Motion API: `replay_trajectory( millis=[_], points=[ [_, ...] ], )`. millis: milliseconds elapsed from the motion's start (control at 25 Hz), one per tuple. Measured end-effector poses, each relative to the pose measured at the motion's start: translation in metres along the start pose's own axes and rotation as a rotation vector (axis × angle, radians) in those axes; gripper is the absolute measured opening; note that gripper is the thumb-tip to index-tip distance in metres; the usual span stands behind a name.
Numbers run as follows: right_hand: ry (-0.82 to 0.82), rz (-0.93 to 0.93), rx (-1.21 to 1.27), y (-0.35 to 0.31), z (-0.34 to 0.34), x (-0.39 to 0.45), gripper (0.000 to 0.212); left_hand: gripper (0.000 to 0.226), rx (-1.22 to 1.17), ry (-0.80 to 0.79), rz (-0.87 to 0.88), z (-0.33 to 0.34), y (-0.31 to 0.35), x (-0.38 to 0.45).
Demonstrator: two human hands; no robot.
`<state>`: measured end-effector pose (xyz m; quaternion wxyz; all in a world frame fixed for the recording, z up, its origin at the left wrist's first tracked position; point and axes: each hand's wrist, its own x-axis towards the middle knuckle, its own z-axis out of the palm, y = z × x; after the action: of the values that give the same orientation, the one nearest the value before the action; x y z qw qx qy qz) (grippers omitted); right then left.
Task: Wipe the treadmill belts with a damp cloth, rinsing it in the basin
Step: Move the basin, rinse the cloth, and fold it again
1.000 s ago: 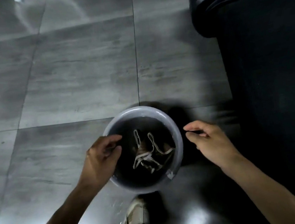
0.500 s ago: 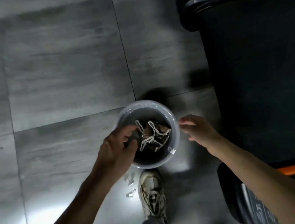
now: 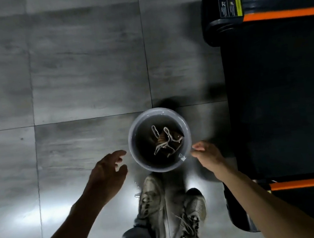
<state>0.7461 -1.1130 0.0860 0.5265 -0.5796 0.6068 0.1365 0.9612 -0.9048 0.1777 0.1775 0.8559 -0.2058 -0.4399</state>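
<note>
1. The step in hand looks like the rinse: the cloth (image 3: 165, 140), dark with a pale edging, lies loose inside the grey basin (image 3: 135, 156) on the tiled floor (image 3: 69, 80), and neither hand holds it.
2. The left hand (image 3: 106, 171) hovers just left of the basin, apart from the rim, its grip wide with fingers spread and holding nothing.
3. The right hand (image 3: 208, 155) sits at the basin's right rim; its fingertips appear to touch or pinch the edge, though I cannot tell whether the fingers truly close on it.
4. The treadmill belt (image 3: 278, 95), black between two orange strips, lies to the right of the basin, well within reach. Whether it has been wiped is not visible.
5. Two shoes (image 3: 151, 194) stand just near of the basin, so the person is upright above it.
6. Judging from this, the next move calls for reaching down into the basin, gathering the cloth, and wringing it over the basin so that it goes to the belt damp and not dripping.
7. The basin sits close to the feet; a careless step could tip it.
</note>
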Motion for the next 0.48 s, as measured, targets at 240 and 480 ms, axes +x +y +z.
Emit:
replay_trajectory(
  millis=[240, 480],
  points=[
    [-0.055, 0.081, -0.172, 0.023, 0.004, 0.011, 0.029, 0.053, 0.167, -0.076, 0.062, 0.026, 0.009, 0.042],
    [0.012, 0.131, -0.148, 0.021, 0.036, 0.047, 0.059, 0.068, 0.235, -0.11, -0.117, 0.06, -0.024, 0.113]
  ],
)
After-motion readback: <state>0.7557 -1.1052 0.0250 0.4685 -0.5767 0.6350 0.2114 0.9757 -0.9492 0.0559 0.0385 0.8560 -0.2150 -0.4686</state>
